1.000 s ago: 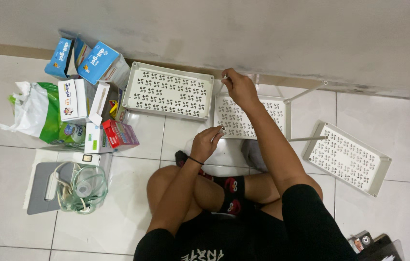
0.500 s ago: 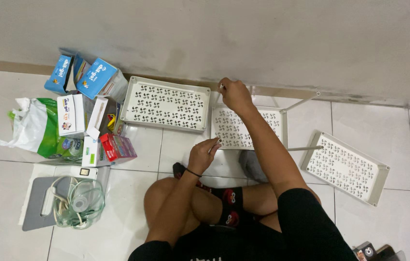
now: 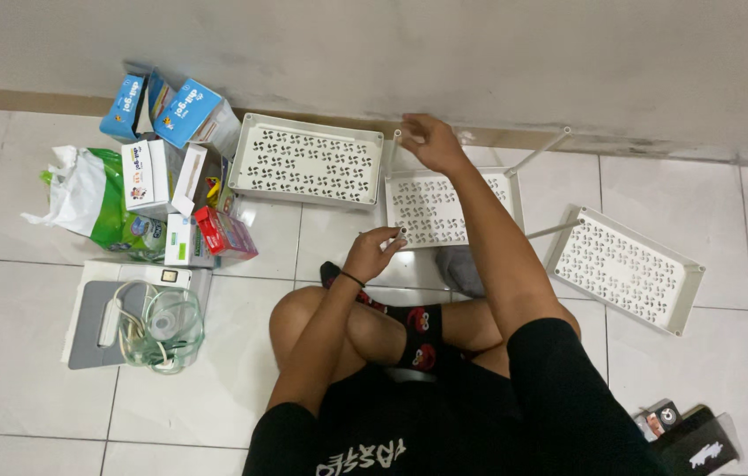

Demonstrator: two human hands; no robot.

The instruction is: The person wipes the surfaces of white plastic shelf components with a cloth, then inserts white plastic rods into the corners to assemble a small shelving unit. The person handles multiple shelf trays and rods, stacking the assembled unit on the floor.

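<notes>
Assembly of middle tray (image 3: 453, 207) underway: right hand (image 3: 431, 141) gripped far-corner post (image 3: 396, 150), left hand (image 3: 374, 253) pinched near post (image 3: 402, 234); seating them squarely seemed next.

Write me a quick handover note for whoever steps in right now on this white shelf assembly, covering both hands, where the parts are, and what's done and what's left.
Left hand: pinching the top of a white pole at the near corner of the middle tray.
Right hand: at the top of the far pole, by the wall; whether it grips is unclear.
Parts: the middle tray lies on the floor with poles standing at its corners. A second tray lies to its left, a third tray to its right, both bare.
Done: poles are in the middle tray.
Left: the other two trays are not yet joined on.
</notes>
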